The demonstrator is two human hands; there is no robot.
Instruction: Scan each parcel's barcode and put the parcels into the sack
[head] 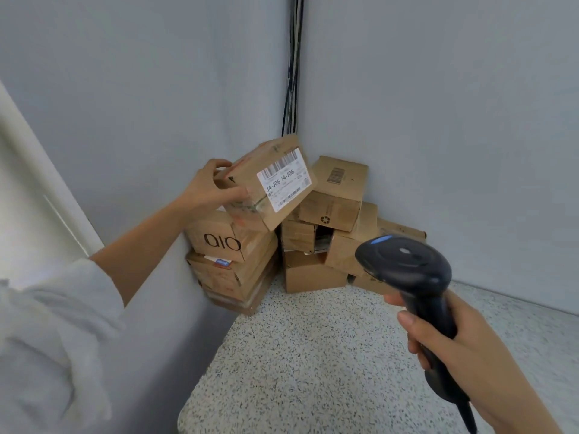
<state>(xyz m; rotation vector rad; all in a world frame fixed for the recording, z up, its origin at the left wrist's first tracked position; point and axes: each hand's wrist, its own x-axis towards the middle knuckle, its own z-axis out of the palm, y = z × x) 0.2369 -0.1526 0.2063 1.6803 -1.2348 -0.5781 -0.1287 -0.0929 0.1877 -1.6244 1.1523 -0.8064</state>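
Tilted parcel (266, 183), label toward scanner (407, 264)

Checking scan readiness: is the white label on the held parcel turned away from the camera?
No, the parcel in the left hand shows its label facing the camera.

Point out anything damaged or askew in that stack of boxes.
One box in the middle of the pile looks torn open at its side, with a dark gap showing contents. The boxes are heaped unevenly in the corner, several tilted.

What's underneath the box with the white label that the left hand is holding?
The labelled box sits tilted above a box marked "QIO", atop more stacked boxes. Whether they touch is hidden.
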